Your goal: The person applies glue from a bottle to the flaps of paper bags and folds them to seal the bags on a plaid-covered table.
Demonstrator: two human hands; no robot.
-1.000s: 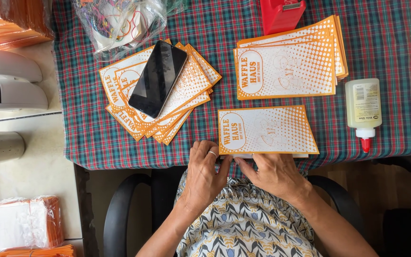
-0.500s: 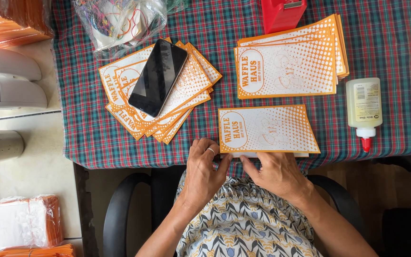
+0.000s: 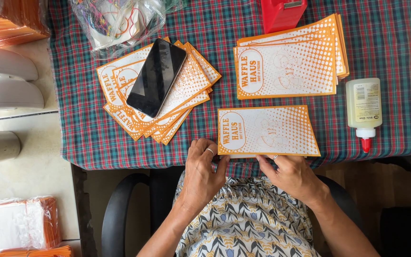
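Note:
A flat white paper bag with an orange border and dot pattern [image 3: 272,131] lies at the near edge of the checked tablecloth [image 3: 215,24]. My left hand [image 3: 203,173] pinches its lower left edge, fingers curled, a ring on one finger. My right hand [image 3: 288,173] presses the lower edge further right, fingertips on the folded strip under the bag. Both hands rest just off the table's front edge, over my patterned lap.
A fanned pile of the same bags [image 3: 186,97] lies left with a black phone [image 3: 157,77] on it. A neater stack [image 3: 291,59] sits behind, a glue bottle [image 3: 364,109] right, a red box [image 3: 281,13] and a clear plastic bag [image 3: 120,21] at the back.
Both hands have shifted slightly along the bag's lower edge; the bag stays where it was.

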